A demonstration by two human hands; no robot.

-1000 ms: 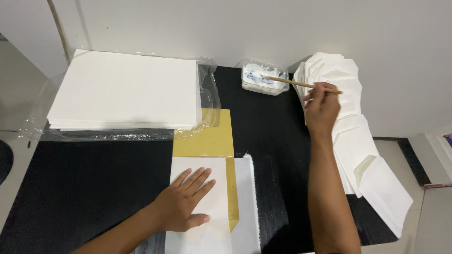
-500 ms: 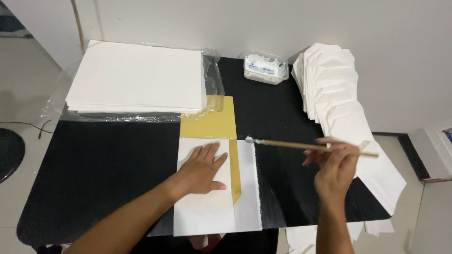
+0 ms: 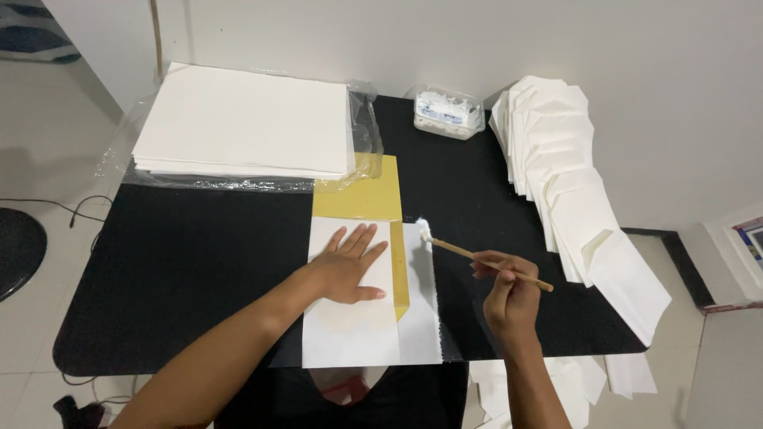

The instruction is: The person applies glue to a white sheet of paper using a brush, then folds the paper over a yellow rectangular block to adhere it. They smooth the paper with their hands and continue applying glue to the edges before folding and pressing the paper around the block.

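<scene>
Paper lies flat at the near edge of the black worktop, over a yellow sheet. Left hand presses on it, open and flat. Right hand grips a brush, its white tip touching the paper's right strip.

Open black table is left along the left edge. The back left corner is blocked by a paper stack, the right edge by fanned envelopes, the back edge by a glue tub.
</scene>
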